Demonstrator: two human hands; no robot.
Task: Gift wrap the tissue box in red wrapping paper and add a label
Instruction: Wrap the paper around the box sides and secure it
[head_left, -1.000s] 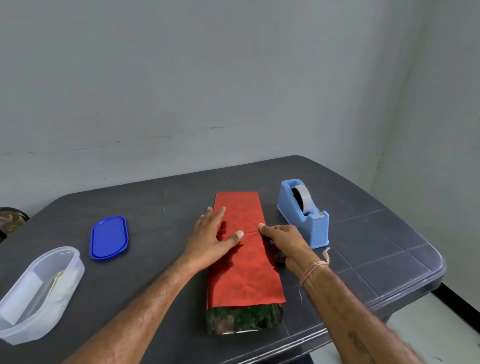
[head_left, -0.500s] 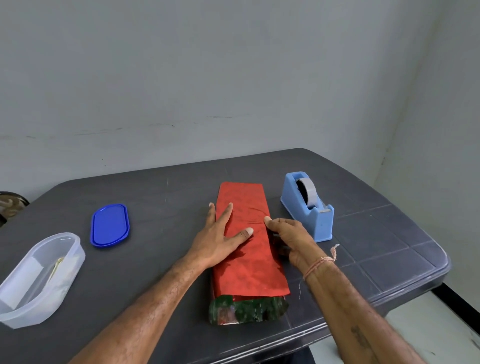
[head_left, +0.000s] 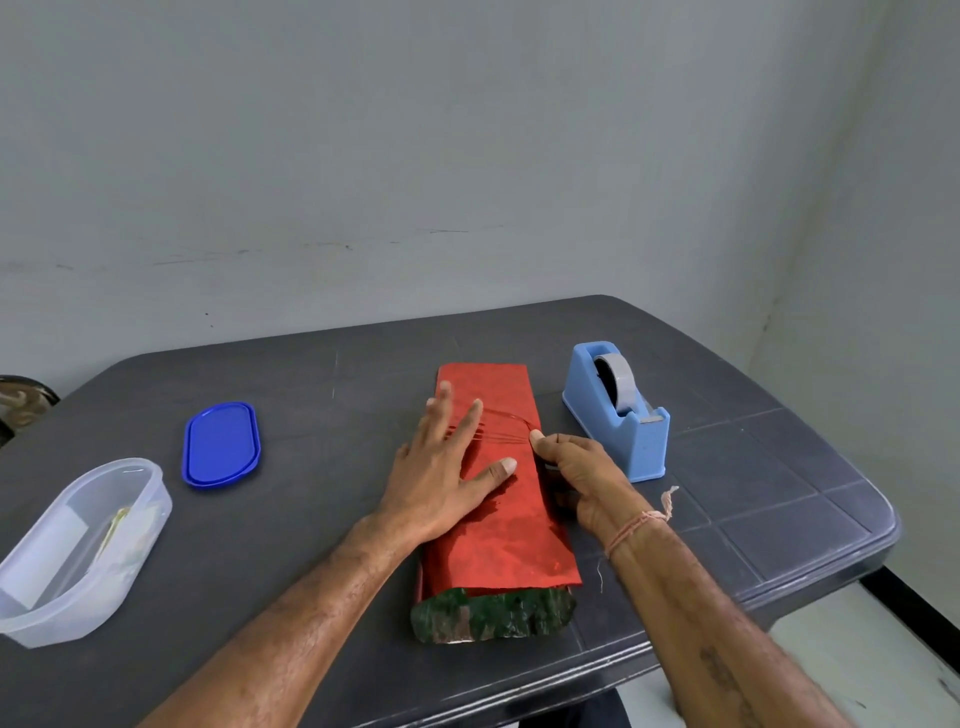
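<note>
While the left hand (head_left: 441, 475) lies flat and released on top of the red wrapping paper (head_left: 498, 525), fingers spread and pressing it down, the right hand (head_left: 582, 467) is curled at the right edge of the parcel, and its thumb and forefinger pinch the paper there. Between the left fingertips and the right thumb some thin shiny lines cross the paper; I cannot tell if they are creases or tape. Under the paper is the tissue box (head_left: 493, 613), lying lengthwise in the middle of the dark grey table (head_left: 753, 499), its green patterned near end uncovered. Just to the right of the right hand stands a light blue tape dispenser (head_left: 631, 441). Well apart to the left lie a blue lid (head_left: 221, 444) and, nearer the table's edge, a clear plastic container (head_left: 78, 551) with some paper inside.
</note>
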